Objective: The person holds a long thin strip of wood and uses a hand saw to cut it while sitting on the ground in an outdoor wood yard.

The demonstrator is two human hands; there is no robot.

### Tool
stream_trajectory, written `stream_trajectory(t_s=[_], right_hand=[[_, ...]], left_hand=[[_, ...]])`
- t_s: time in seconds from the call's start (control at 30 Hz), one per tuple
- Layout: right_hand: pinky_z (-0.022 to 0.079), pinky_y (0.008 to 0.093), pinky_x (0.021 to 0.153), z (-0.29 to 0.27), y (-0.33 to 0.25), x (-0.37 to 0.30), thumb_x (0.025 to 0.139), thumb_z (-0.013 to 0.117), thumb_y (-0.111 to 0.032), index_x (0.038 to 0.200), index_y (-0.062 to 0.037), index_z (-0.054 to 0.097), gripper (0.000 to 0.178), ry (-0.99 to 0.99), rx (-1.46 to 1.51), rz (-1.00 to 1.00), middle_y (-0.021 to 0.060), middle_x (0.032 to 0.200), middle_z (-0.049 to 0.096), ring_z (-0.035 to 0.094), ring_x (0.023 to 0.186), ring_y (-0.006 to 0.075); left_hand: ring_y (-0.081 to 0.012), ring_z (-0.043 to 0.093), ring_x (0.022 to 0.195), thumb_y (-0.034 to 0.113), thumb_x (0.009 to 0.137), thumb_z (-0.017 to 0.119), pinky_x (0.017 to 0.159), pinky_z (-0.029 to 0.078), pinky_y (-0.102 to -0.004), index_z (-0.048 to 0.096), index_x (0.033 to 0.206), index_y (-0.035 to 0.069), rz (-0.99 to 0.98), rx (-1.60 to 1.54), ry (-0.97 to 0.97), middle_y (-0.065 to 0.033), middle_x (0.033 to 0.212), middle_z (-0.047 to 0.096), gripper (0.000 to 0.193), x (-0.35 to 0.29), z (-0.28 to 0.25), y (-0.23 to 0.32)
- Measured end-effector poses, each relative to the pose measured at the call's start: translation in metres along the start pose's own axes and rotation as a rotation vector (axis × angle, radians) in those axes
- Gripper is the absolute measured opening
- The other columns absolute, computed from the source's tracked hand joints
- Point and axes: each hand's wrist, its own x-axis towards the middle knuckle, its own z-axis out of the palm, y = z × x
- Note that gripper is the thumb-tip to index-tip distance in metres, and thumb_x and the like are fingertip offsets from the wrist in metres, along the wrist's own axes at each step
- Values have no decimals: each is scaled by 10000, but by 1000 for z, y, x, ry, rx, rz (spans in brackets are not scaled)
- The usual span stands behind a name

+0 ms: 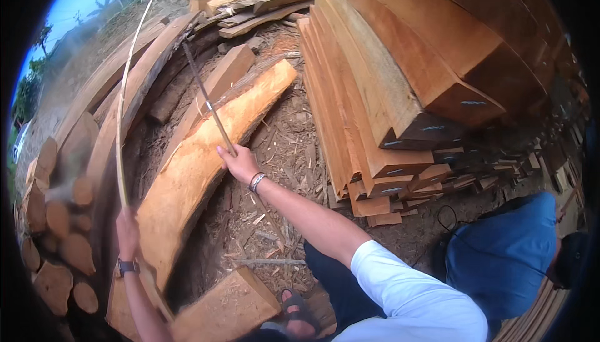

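White sleeve (406, 298) low in view, right hand (240, 164) gripping stick (216, 117) above sawn slab (181, 179), left hand (127, 232) gripping long thin pole (119, 135), beam stack (347, 110) at right.

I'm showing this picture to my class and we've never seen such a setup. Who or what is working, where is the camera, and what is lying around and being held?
No machine here: a person works with two bare hands. The one picture comes from a fisheye camera worn on the head, looking down, so straight edges bend. The left hand grips a long pale strip; the right hand grips a thinner stick that slants across a wood slab. Wood chips litter the ground. Cut logs lie at left, stacked beams at right. Another person in a blue top is at lower right.
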Motion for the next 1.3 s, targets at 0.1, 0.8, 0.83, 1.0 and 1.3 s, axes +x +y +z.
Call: stream_trajectory(t_s=[0.1, 0.8, 0.83, 1.0, 1.3], right_hand=[[521, 426, 681, -24, -51, -15, 855, 635, -544, 937, -57, 694, 497, -68, -156, 133, 143, 746, 695, 686, 734, 333], [506, 486, 736, -11, -24, -72, 908, 488, -590, 893, -24, 624, 581, -362, -246, 29, 221, 831, 665, 660, 831, 379], [514, 486, 740, -12, -20, -72, 903, 485, -603, 919, -29, 639, 595, -354, -249, -14, 222, 815, 670, 666, 822, 379], [524, 494, 740, -17, -7, -77, 898, 487, -615, 930, -27, 661, 613, -373, -335, 10, 229, 794, 679, 675, 792, 391], [505, 533, 731, -12, 0, -72, 887, 464, -672, 933, -80, 615, 613, -529, -396, 91, 243, 831, 673, 651, 839, 441]], left_hand=[[-149, 470, 563, 242, 976, 459, 499, 406, -313, 623, 1052, 77, -417, -18, -222, -39, 673, 506, 245, -60, 7, -20], [-252, 505, 433, 810, 837, 331, 414, 440, -352, 538, 634, 74, -1082, -192, -292, -94, 500, 477, 791, -165, 112, -130], [-249, 498, 426, 815, 834, 328, 409, 434, -350, 534, 629, 74, -1082, -195, -295, -91, 495, 470, 796, -166, 117, -128], [-233, 463, 396, 837, 820, 314, 388, 402, -341, 517, 600, 73, -1124, -222, -267, -76, 470, 438, 821, -195, 116, -131], [-202, 405, 351, 851, 814, 302, 357, 355, -325, 497, 560, 63, -1128, -265, -225, -51, 435, 390, 851, -255, 81, -95]])
